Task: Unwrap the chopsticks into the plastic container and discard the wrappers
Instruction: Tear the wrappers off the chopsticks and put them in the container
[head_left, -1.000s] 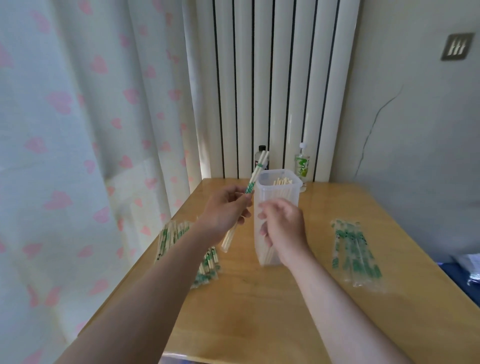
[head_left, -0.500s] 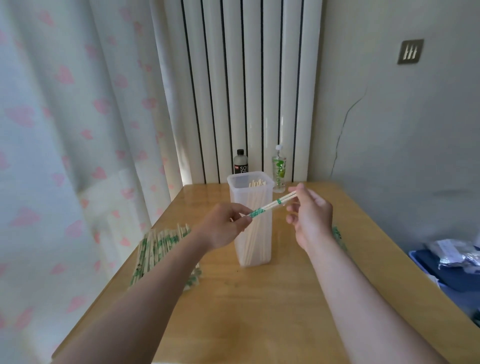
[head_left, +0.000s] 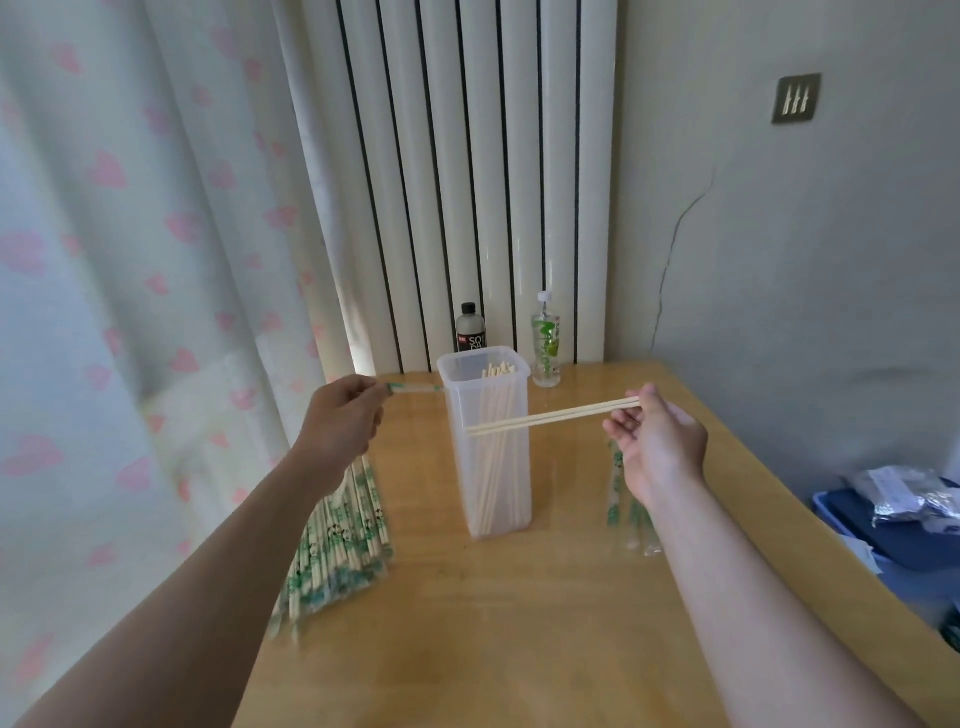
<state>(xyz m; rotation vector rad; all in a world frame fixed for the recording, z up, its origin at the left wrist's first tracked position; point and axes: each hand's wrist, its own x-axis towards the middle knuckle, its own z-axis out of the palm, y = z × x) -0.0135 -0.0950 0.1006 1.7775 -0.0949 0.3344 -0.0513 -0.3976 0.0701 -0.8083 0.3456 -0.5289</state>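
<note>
Item: chopstick pair (head_left: 553, 415), unwrapped. Right hand (head_left: 660, 441), centre right, pinches its right end. The long axis is near-horizontal, crossing in front of the plastic container (head_left: 525, 364) below the rim; it probably needs upending before insertion. Left hand (head_left: 343, 415), centre left, pinches the wrapper (head_left: 415, 387).

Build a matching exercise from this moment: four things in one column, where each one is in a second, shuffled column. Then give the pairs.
Things
1. bare chopsticks
2. empty wrapper
3. pile of wrapped chopsticks
4. plastic container

Places
A. lying by the left edge of the table
B. standing upright mid-table
C. pinched in the right hand, held level in front of the container
D. held in the left hand

Pairs: 1-C, 2-D, 3-A, 4-B
</note>
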